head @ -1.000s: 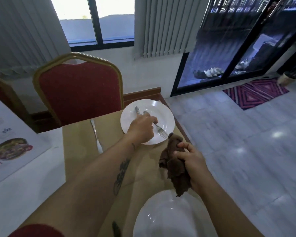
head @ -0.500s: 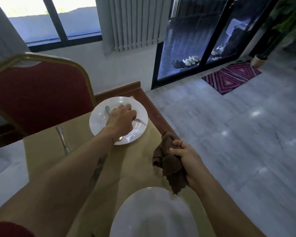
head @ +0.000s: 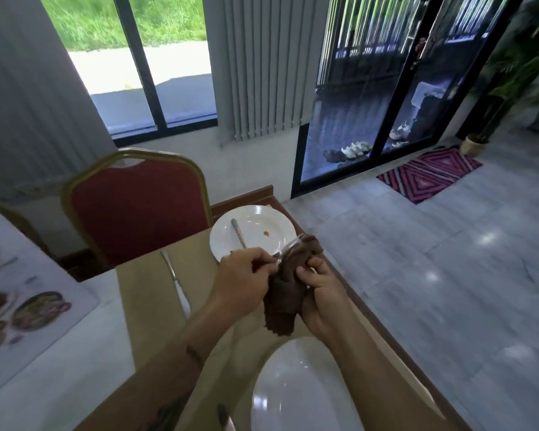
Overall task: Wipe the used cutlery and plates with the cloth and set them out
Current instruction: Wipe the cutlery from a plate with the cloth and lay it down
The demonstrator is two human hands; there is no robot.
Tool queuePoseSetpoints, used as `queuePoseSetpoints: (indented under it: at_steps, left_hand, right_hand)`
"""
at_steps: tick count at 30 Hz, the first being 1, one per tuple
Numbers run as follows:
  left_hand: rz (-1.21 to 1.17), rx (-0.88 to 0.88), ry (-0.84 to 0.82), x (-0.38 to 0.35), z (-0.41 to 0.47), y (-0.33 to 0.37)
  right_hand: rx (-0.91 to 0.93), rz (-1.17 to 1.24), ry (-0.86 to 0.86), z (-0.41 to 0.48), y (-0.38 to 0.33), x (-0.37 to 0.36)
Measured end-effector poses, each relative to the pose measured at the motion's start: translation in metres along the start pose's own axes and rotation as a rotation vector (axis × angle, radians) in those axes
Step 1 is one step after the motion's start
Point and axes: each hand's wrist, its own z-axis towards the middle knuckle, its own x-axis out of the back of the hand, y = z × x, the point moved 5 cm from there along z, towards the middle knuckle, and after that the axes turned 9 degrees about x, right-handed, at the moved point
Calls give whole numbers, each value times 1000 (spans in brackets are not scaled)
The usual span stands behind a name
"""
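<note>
My left hand [head: 243, 279] grips the handle of a metal fork [head: 288, 249], whose tines stick up against a brown cloth [head: 288, 287]. The cloth is bunched in my right hand [head: 319, 290], wrapped against the fork. Just beyond them a white plate [head: 255, 227] with a small orange speck sits at the table's far corner, a spoon [head: 237, 233] lying in it. A knife [head: 176, 283] lies on the tan placemat to the left. A second white plate [head: 299, 390] is close to me at the bottom.
A red chair with a gold frame [head: 137, 206] stands behind the table. A printed menu mat [head: 28, 309] lies on the white tablecloth at left. The table's wooden edge [head: 383, 334] runs along the right, with grey tiled floor beyond. A patterned rug [head: 430, 175] lies by the glass door.
My left hand has lifted the fork off the far plate and brought it to the cloth; my right hand has raised the cloth to meet it. The camera tilted upward.
</note>
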Motion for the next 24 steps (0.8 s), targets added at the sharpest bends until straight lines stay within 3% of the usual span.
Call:
queuePoseSetpoints:
  at_steps: [3, 7, 11, 14, 17, 21, 24]
  left_hand:
    - [71, 22, -15, 17, -32, -4]
    - [142, 30, -41, 39, -71, -6]
    - [105, 77, 16, 66, -101, -13]
    - [-49, 148, 125, 86, -124, -22]
    - [-31, 119, 170, 95, -141, -22]
    - [48, 65, 182, 106, -159, -22]
    - [92, 7, 293, 127, -167, -14]
  right_hand:
    - [73, -92, 39, -24, 5, -19]
    - [270, -443, 159, -66, 2, -40]
    - [433, -451, 232, -89, -8, -50]
    - [308, -309, 169, -96, -7, -51]
    - [171, -276, -5, -116, 16, -66]
    - [256, -360, -12, -145, 32, -88]
    - [342, -449, -9, -151, 30, -94]
